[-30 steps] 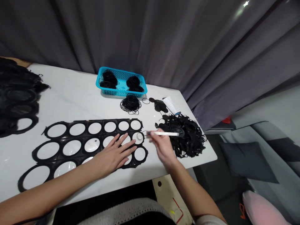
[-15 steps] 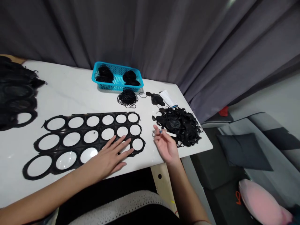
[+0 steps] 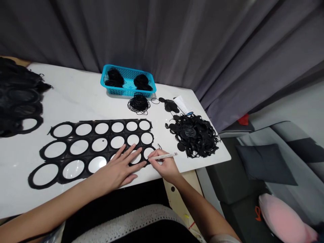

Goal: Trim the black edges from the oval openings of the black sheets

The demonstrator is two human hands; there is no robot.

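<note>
A black sheet [image 3: 109, 135] with rows of large round holes lies flat on the white table [image 3: 83, 89]. My left hand [image 3: 118, 170] rests on its lower right part, palm down with the fingers spread, hiding some of the holes. With my right hand [image 3: 165, 167] I grip a slim white pen-like tool [image 3: 164, 156], its tip end at the rim of the sheet's lower right hole. The exact kind of tool is too small to tell. Right of this hand lies a heap of curly black scraps [image 3: 197, 136], with loose black discs [image 3: 181, 146] at its edge.
A blue basket [image 3: 128, 91] with bundles of thin black rings stands at the back. In front of it sits a pile of black rings [image 3: 139, 104]. A white strip [image 3: 181, 104] lies behind the scraps. More black holed sheets [image 3: 20, 96] are stacked at far left.
My right hand has moved left from beside the scrap heap to the sheet's lower right corner, bringing the white tool along. My left hand has stayed on the sheet.
</note>
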